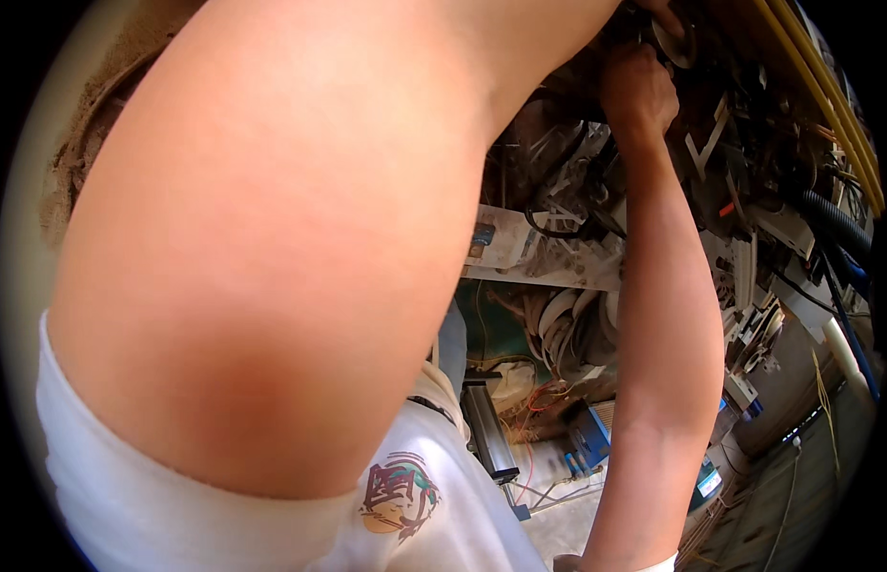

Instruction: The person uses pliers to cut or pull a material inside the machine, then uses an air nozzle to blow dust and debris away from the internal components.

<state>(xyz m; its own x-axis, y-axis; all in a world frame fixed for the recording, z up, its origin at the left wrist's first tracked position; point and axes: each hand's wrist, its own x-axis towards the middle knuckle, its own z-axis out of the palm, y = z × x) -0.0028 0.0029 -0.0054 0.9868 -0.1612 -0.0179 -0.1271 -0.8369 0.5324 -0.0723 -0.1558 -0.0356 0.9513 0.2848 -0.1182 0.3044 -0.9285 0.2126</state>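
While my right hand [640, 88] is curled into a fist, can't tell around what, my left hand [664, 15] is mostly hidden, grip unclear, fingers by that pale round thing [679, 51] just beside the fist.

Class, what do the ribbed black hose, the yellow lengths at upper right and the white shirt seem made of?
Ribbed black hose: probably plastic, low sheen; its even ribs look moulded.
Yellow lengths: plastic or painted metal, perhaps; smooth, evenly coloured.
White shirt: matt fabric, fibre unclear; it drapes softly.
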